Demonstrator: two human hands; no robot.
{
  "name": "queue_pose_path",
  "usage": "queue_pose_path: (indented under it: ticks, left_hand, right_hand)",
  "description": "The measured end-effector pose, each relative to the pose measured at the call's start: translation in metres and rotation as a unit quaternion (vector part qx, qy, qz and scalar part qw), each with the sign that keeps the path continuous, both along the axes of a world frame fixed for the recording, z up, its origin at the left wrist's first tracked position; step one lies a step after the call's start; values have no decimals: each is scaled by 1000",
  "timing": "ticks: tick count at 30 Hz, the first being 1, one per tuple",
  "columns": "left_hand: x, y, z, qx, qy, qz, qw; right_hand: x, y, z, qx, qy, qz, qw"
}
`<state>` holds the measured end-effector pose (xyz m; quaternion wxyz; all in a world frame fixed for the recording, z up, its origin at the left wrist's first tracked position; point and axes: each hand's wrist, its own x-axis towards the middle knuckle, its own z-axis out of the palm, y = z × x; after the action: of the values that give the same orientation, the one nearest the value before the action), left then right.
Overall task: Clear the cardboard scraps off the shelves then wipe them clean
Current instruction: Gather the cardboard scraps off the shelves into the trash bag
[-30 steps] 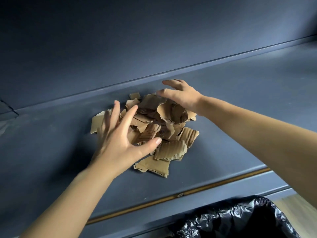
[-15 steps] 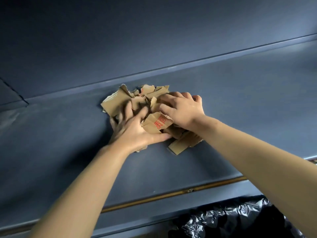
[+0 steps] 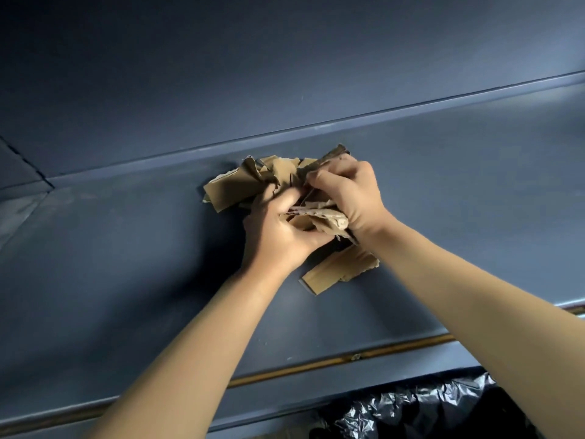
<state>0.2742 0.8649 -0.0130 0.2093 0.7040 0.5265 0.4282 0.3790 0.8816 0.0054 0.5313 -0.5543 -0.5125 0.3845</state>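
A bunch of brown cardboard scraps (image 3: 234, 188) is pressed together between both hands in the middle of the dark blue shelf (image 3: 126, 264). My left hand (image 3: 278, 236) grips the bunch from the near left side. My right hand (image 3: 348, 191) closes over it from the right and top. A few flat scraps (image 3: 335, 272) lie on the shelf just below my hands, partly under them. Pieces stick out to the left and behind my fingers.
The blue back wall (image 3: 285, 74) rises right behind the scraps. The shelf's front edge carries a brass-coloured strip (image 3: 316, 367). A black plastic bin bag (image 3: 411, 413) sits open below the shelf at the lower right.
Both hands went from spread over the loose pile to closed around it. The scraps are now squeezed into a tight bunch, and the view has shifted slightly.
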Motion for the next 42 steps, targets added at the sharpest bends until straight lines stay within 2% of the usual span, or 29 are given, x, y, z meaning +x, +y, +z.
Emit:
queue_pose_path:
  ticks: [2, 9, 23, 30, 38, 42]
  left_hand:
    - [8, 0, -2, 18, -19, 1, 1000]
    - [35, -16, 20, 69, -90, -7, 993]
    - [84, -88, 24, 117, -40, -43, 991]
    - [107, -138, 22, 111, -44, -47, 992]
    - [121, -205, 4, 85, -41, -43, 995]
    - [127, -238, -5, 63, -68, -73, 993]
  right_hand:
    - [5, 1, 2, 25, 65, -13, 997]
    - [23, -8, 27, 93, 120, -23, 988]
    - [77, -93, 40, 58, 166, -40, 984]
    - [101, -145, 37, 85, 147, -33, 985]
    - [117, -212, 20, 48, 178, -46, 982]
    - [123, -246, 9, 36, 198, -64, 977]
